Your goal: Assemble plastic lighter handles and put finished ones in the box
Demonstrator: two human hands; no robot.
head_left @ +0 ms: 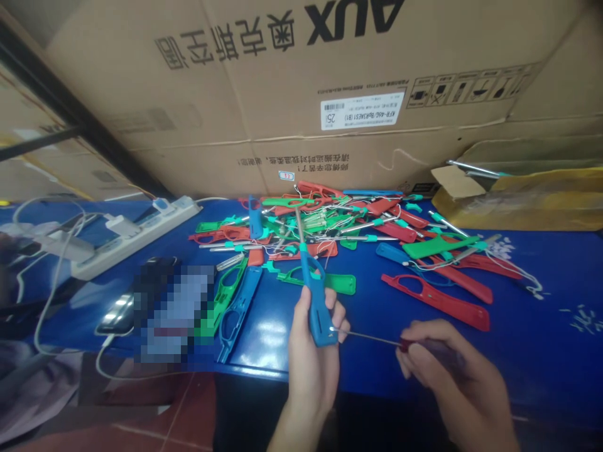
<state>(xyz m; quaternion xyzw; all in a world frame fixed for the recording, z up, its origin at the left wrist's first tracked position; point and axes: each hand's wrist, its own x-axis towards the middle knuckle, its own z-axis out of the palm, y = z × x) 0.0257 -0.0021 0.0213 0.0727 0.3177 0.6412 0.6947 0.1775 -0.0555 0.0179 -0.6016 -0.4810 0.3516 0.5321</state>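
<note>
My left hand [313, 351] is wrapped around a blue long-neck lighter [318, 307], its metal tube pointing up and away from me. My right hand [447, 367] grips a thin screwdriver [370, 337] by its dark red handle. The screwdriver's tip touches the lower right side of the lighter's body. Beyond my hands lies a heap of lighter parts: red shell halves [438, 301], green shell halves [339, 284], metal tubes with teal ends, and white wires. A blue shell half [241, 311] lies to the left of my left hand.
A large cardboard box [211, 107] stands behind the blue table [367, 370]. At the right back is an opened carton [527, 198] with yellow tape. On the left are a power strip [141, 235] with plugs and cables, a black phone [115, 314] and a blurred-out screen [174, 314].
</note>
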